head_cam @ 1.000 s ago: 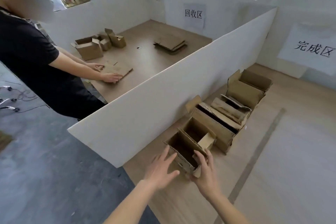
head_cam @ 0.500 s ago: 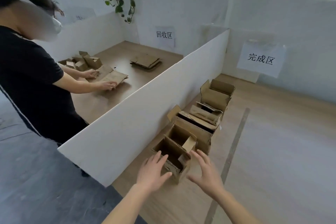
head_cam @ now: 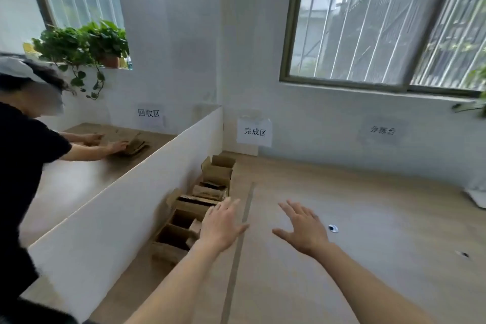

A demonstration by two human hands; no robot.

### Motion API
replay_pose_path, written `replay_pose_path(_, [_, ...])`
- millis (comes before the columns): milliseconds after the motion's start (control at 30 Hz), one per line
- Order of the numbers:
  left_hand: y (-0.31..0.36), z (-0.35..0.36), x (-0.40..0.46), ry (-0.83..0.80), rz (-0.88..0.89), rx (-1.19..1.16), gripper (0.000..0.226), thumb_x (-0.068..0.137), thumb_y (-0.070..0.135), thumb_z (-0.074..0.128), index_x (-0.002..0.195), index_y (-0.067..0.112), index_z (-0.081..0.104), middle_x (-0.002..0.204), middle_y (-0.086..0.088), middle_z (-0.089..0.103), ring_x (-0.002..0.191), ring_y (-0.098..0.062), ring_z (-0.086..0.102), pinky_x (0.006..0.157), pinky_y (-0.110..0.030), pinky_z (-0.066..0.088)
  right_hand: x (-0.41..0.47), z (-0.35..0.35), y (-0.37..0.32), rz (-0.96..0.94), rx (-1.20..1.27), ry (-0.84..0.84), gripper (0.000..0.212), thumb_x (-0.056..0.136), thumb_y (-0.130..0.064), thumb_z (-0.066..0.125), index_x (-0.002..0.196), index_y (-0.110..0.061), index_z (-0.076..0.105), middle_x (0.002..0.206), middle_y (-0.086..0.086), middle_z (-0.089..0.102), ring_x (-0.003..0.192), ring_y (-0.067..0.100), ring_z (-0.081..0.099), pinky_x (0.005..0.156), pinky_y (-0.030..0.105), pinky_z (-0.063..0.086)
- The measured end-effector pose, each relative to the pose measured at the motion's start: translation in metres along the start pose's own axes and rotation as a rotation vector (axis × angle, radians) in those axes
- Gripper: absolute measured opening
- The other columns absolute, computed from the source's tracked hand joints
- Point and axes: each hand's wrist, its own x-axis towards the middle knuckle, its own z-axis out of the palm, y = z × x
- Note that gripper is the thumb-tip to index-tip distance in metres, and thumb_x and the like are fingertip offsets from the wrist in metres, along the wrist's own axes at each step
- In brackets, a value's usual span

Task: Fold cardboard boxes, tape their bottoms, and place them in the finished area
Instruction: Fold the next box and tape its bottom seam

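The row of open cardboard boxes [head_cam: 196,208] stands along the white divider [head_cam: 126,189], at ten o'clock from my hands. My left hand [head_cam: 222,226] and right hand [head_cam: 305,229] hover above the table [head_cam: 368,218], fingers spread wide, holding nothing.

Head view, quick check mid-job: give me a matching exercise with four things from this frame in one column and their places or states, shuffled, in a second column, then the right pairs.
Things:
1. left hand
2. right hand
3. row of cardboard boxes
4. potted plant

Places or states:
A. on the window sill, vines trailing down
B. lined up along the white divider, tops open
C. open, fingers spread, over the bare tabletop
D. open, holding nothing, in front of the nearest boxes

Pairs: 1-D, 2-C, 3-B, 4-A
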Motion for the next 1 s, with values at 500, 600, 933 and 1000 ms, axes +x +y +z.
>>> replay_pose_path(500, [0.491,0.025,-0.027,0.013,0.492,-0.047,0.083,0.093,0.064,0.055,0.160,0.025,0.024,0.167,-0.001,0.024,0.152,-0.017,0.024,0.122,-0.034,0.020,-0.271,-0.203,0.364,0.430,-0.076,0.290,0.073,0.095,-0.062,0.050,0.158,-0.033,0.025,0.165,-0.008,0.024,0.152,0.013,0.019,0.124,0.038,0.014])
replay_pose_path(600, [0.591,0.069,-0.050,-0.046,0.572,-0.090,0.084,0.091,0.068,0.055,0.159,0.028,0.026,0.166,0.000,0.025,0.151,-0.019,0.026,0.121,-0.036,0.025,-0.343,-0.214,0.450,0.584,-0.087,0.240,0.073,0.096,-0.062,0.049,0.157,-0.029,0.027,0.163,-0.005,0.028,0.148,0.021,0.030,0.118,0.040,0.025])
replay_pose_path(933, [0.840,0.216,-0.099,-0.294,0.759,-0.079,0.082,0.093,0.069,0.051,0.159,0.029,0.025,0.164,-0.003,0.030,0.146,-0.026,0.036,0.116,-0.040,0.031,-0.521,-0.202,0.676,0.958,0.049,0.250,0.065,0.091,-0.065,0.045,0.148,-0.034,0.041,0.151,-0.008,0.046,0.135,0.019,0.047,0.110,0.038,0.038])
replay_pose_path(1000, [0.884,0.249,-0.100,-0.327,0.790,-0.092,0.082,0.093,0.069,0.051,0.159,0.030,0.025,0.165,-0.003,0.029,0.146,-0.026,0.035,0.116,-0.041,0.031,-0.539,-0.191,0.715,0.987,0.038,0.214,0.059,0.090,-0.062,0.046,0.143,-0.037,0.045,0.145,-0.008,0.051,0.129,0.018,0.051,0.105,0.038,0.042])
